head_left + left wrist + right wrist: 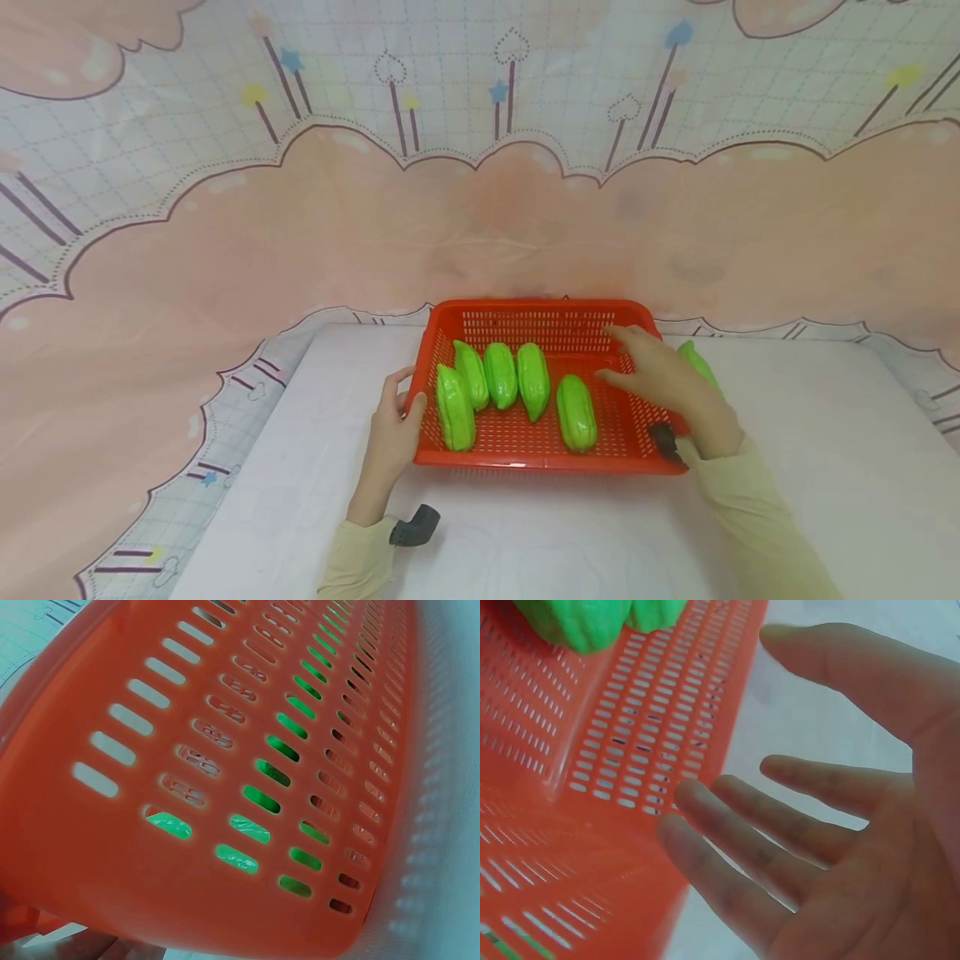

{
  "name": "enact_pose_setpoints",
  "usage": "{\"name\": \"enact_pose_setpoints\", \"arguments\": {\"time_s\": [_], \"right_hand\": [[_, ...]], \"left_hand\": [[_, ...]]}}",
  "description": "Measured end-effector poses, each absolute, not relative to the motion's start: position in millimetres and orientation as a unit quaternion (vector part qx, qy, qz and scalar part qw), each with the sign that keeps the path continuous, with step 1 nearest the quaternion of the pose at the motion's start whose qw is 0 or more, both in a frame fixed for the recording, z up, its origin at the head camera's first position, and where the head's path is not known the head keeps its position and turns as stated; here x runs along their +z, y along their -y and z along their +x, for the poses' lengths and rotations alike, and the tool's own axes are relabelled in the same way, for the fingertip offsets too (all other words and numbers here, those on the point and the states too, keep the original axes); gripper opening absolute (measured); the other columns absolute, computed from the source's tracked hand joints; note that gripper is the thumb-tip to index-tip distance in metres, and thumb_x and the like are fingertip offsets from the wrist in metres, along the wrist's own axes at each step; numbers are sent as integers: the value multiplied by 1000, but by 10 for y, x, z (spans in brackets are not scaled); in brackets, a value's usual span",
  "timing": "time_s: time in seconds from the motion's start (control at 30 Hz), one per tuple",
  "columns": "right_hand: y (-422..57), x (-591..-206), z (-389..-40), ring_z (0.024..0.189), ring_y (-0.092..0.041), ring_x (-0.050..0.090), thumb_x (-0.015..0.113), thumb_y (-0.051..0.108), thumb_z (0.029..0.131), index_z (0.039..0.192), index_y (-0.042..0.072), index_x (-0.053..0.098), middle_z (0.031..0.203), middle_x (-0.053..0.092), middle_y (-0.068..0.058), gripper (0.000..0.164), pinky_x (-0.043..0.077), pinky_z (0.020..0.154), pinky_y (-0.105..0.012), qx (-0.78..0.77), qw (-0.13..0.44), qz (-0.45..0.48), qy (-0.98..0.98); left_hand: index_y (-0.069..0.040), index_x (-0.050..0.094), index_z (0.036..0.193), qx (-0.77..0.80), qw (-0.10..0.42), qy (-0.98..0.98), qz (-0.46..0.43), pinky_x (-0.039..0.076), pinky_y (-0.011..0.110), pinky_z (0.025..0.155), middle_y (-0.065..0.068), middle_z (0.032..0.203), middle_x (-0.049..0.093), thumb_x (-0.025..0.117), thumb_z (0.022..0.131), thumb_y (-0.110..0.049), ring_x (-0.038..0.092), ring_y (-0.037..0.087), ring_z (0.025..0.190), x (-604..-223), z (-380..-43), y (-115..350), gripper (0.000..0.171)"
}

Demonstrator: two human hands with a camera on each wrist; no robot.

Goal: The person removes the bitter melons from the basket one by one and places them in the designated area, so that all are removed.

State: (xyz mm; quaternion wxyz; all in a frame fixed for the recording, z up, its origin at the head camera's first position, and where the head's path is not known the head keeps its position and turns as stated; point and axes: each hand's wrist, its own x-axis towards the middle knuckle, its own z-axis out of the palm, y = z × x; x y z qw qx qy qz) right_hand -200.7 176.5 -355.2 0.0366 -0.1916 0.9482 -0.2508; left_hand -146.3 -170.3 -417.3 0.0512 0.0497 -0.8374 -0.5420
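White tabletop (840,425), green fruit (698,363) partly behind the right hand (654,367).

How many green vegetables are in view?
6: four vegetables at left in the red basket, a fifth just right of its centre, a sixth outside, partly behind the right hand. Others may be hidden.

Inside the red basket (551,461), five green fruits (501,375) block the left and middle; free room lies at right.

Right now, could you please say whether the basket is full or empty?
Neither: the basket is partly filled; five green fruits lie inside, with bare floor visible.
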Motion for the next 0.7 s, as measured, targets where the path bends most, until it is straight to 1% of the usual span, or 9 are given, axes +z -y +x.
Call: {"name": "enact_pose_setpoints", "arguments": {"time_s": [0.17, 0.27, 0.47, 0.7], "right_hand": [[-1725, -3597, -2048, 119, -44, 55, 69, 29, 92, 145, -10, 37, 141, 47, -32, 73, 44, 102, -58, -250, 58, -185, -949], [-1702, -3618, -2070, 120, -44, 54, 69, 30, 92, 144, -10, 39, 141, 47, -32, 72, 43, 103, -58, -248, 60, -188, -948], [-1656, -3656, -2102, 118, -42, 56, 69, 29, 93, 145, -9, 39, 141, 49, -29, 71, 45, 102, -57, -251, 74, -187, -947], [-1615, -3694, -2140, 117, -42, 57, 67, 28, 93, 144, -11, 39, 140, 50, -30, 69, 46, 101, -55, -248, 93, -192, -945]], "left_hand": [[-14, 39, 147, -543, 51, 837, 49, 60, 42, 72, 23, 118, 67, 48, 103, -15, 69, 29, 92, -4179, -1459, 1702, 45], [-14, 39, 147, -541, 53, 838, 50, 60, 42, 72, 23, 117, 67, 48, 103, -15, 69, 30, 92, -4186, -1462, 1704, 45], [-15, 39, 146, -542, 55, 837, 54, 60, 41, 73, 21, 116, 68, 49, 103, -14, 69, 30, 92, -4192, -1469, 1706, 45], [-14, 38, 147, -541, 55, 838, 51, 60, 42, 73, 23, 117, 67, 48, 103, -14, 69, 30, 93, -4187, -1471, 1711, 45]]}}
